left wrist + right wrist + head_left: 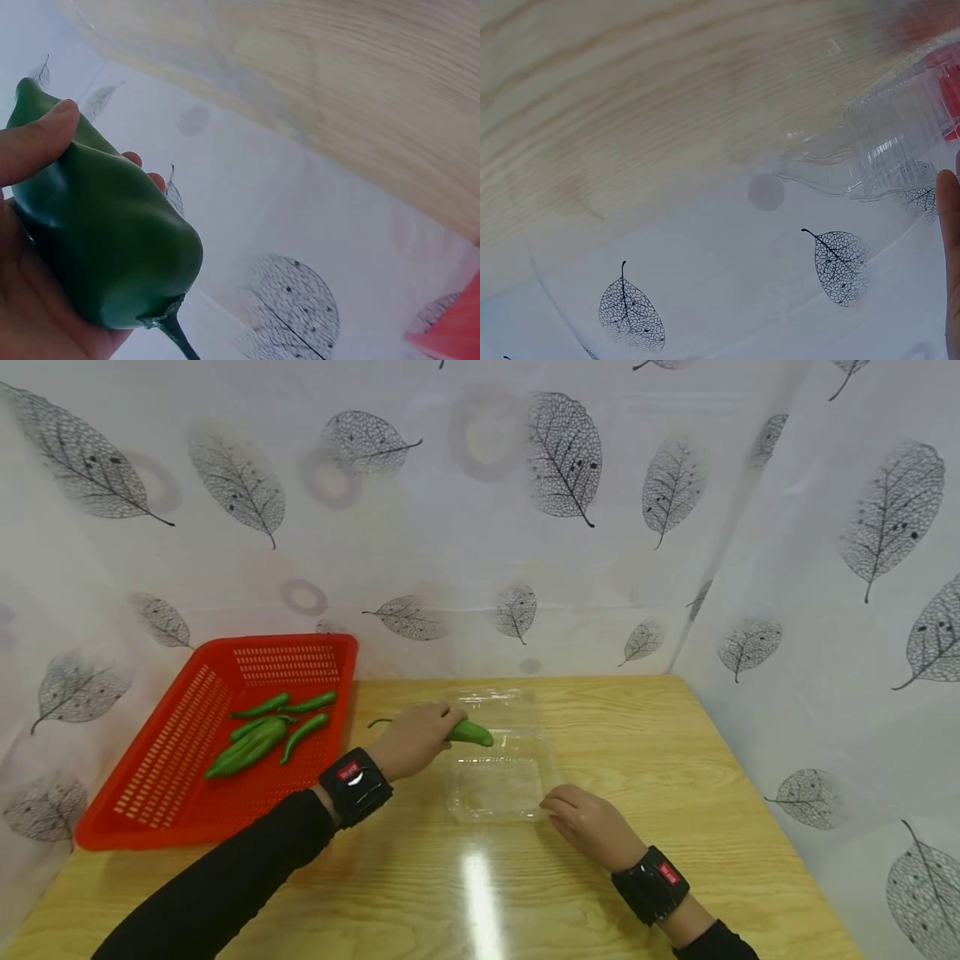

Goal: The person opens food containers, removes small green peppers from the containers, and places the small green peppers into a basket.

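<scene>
A large green pepper (112, 232) with a thin stem lies in the left hand (416, 739), thumb on one side and fingers round the other. In the head view its tip (472, 733) sticks out over a clear plastic clamshell box (498, 789), which lies unfolded on the table. At the box's near right corner is the right hand (588, 822), thumb and fingertip close together, pinching the edge. The right wrist view shows the ribbed clear box (900, 142) beside the right thumb (949, 225); most of that hand is out of frame.
A red plastic basket (150, 760) on the left holds several green peppers (255, 745), slim ones and a thicker one. The wooden table (637, 735) ends at a leaf-patterned white sheet (465, 527) behind and to the right.
</scene>
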A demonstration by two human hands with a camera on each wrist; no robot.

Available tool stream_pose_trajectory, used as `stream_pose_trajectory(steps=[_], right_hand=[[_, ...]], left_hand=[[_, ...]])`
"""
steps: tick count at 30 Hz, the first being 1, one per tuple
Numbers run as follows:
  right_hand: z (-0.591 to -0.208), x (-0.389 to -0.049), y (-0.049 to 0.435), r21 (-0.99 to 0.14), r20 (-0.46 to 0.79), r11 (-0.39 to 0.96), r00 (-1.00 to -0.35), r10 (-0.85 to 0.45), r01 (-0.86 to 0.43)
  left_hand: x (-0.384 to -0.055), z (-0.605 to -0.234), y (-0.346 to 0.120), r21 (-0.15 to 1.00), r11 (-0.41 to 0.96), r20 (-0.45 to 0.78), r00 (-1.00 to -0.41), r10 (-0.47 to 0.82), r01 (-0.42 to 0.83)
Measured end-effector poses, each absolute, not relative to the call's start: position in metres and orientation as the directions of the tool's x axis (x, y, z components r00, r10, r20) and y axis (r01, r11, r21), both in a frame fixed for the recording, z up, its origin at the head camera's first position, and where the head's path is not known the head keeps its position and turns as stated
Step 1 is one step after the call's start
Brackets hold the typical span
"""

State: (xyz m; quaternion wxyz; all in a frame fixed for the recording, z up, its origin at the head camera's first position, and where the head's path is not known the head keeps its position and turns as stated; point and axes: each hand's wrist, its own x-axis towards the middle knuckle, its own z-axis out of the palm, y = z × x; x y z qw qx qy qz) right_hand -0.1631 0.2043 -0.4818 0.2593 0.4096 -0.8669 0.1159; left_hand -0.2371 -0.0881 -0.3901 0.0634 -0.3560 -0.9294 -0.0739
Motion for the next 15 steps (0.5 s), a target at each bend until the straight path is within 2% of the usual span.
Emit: stream_pose_trajectory(steps=[8,15], right_hand=[[-0.482,-0.164,0.205,0.013,0.546,0.637,-0.528,-0.650,-0.771],[-0.483,-0.164,0.205,0.013,0.548,0.638,-0.528,-0.648,-0.770]], left_hand=[[-0.234,-0.372,-0.122,0.117,0.783,0.164,-0.789,0.592,0.611],[-0.236,-0.362,-0.157,0.108,0.820,0.206,-0.820,0.534,0.562]])
